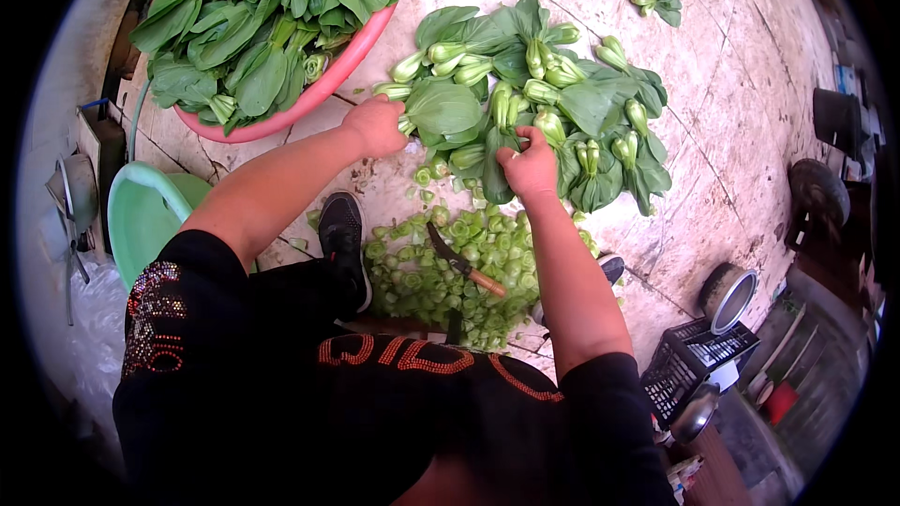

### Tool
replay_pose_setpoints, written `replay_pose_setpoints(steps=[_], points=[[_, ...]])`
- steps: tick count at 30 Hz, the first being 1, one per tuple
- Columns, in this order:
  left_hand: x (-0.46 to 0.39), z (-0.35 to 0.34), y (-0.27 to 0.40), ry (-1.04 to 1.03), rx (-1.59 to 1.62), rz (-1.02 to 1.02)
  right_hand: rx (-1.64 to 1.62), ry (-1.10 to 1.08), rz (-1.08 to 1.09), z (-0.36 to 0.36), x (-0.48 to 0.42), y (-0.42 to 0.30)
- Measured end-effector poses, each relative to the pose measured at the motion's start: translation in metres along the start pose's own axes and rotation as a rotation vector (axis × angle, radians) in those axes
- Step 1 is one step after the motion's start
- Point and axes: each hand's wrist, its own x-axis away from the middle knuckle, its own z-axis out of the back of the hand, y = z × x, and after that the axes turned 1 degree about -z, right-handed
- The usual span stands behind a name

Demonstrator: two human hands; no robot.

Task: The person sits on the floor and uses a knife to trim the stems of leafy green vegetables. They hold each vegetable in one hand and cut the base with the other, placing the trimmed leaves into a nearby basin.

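Observation:
Bunches of bok choy (590,102) lie in a spread pile on the tiled floor before me. My left hand (377,128) is closed around the stem end of a bok choy (444,109) at the pile's left side. At the pile's near edge, my right hand (529,163) has its thumb and fingers at a bok choy leaf (498,167); whether it grips the leaf is unclear. A curved knife with a wooden handle (486,282) rests on a heap of cut bok choy bases (408,274) between my feet. More bok choy fills a red plastic basin (362,49) at upper left.
A green plastic basin (126,225) stands at my left. One small bok choy (661,4) lies apart at the upper right. On the right are a metal pot (730,299), a black plastic crate (675,372) and a metal bowl (695,413).

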Motion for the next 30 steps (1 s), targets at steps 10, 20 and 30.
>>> replay_pose_setpoints(steps=[10,20,30], points=[[0.11,0.099,0.024,-0.11,-0.169,-0.252,-0.859,-0.2,0.207,0.024,0.106,-0.011],[0.217,0.125,0.089,0.129,0.9,-0.413,-0.927,-0.15,0.607,0.039,0.219,-0.048],[0.285,0.104,0.158,-0.042,2.147,-0.554,-1.226,-0.165,0.765,0.052,0.301,-0.081]])
